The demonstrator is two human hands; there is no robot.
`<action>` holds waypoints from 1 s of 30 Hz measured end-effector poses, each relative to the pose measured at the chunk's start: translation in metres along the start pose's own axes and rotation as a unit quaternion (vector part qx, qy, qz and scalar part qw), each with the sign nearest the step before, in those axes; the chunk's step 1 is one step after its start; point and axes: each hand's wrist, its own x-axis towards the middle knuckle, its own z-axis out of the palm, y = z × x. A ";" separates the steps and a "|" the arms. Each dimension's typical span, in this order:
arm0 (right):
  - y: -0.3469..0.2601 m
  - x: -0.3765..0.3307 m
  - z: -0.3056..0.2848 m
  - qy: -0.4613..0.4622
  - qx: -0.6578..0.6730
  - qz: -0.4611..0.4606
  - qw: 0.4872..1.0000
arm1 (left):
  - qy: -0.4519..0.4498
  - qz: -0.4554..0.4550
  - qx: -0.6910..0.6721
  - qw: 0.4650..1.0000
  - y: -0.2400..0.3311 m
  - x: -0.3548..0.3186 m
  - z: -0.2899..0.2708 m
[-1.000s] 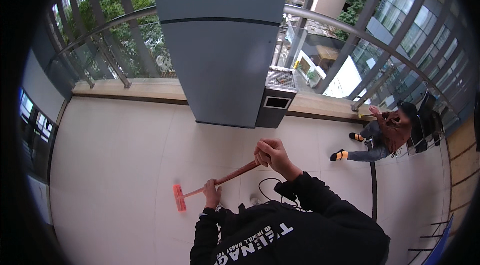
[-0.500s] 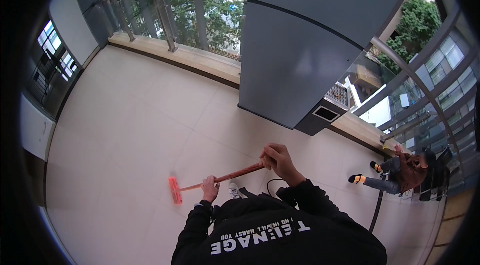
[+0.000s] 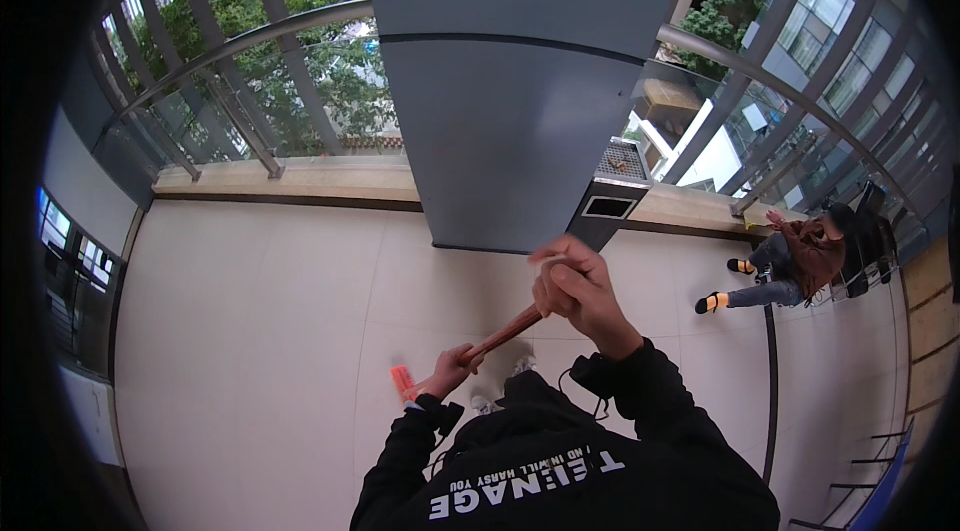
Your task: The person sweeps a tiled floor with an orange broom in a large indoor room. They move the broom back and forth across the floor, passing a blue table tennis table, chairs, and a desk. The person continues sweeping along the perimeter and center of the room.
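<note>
A broom with a reddish-brown handle point(image 3: 508, 332) slants across in front of my body, its orange-red head point(image 3: 402, 380) down at the floor to the left. Near the lower part of the handle, my left hand point(image 3: 450, 372) is wrapped round it and partly covers the join to the head. Higher up, my right hand point(image 3: 583, 293) is closed over the handle's top end. The bristles cannot be made out behind my left wrist.
Pale tiled floor point(image 3: 260, 311) spreads around me. Ahead stands a grey pillar point(image 3: 500, 141), with a dark bin with a grated top point(image 3: 610, 193) at its right side. Glass railings point(image 3: 255, 111) run along the edge. A seated person point(image 3: 790, 256) is at the right, feet on the floor.
The broom head has come in closer to my body, toward the right. Both hands have shifted with the handle, the right one rising. My view has turned, moving the pillar leftward.
</note>
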 end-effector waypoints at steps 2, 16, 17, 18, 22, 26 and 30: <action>-0.008 0.015 -0.011 -0.027 -0.042 -0.046 0.998 | 0.045 0.049 0.071 0.995 0.016 0.030 -0.001; 0.052 0.040 -0.138 0.109 -0.194 0.135 0.965 | 0.205 0.035 -0.093 0.974 0.078 0.223 -0.090; 0.052 0.041 -0.143 0.112 -0.190 0.133 0.966 | 0.198 0.058 -0.096 0.974 0.080 0.235 -0.093; 0.050 0.040 -0.147 0.118 -0.189 0.136 0.965 | 0.191 0.044 -0.094 0.976 0.085 0.245 -0.094; 0.046 0.033 -0.161 0.171 -0.183 0.114 0.961 | 0.173 0.061 -0.134 0.974 0.100 0.294 -0.104; 0.056 0.016 -0.163 0.232 -0.195 0.112 0.946 | 0.188 0.061 -0.128 0.972 0.091 0.338 -0.122; 0.078 -0.003 -0.144 0.304 -0.180 0.178 0.918 | 0.186 0.021 -0.117 0.975 0.043 0.361 -0.132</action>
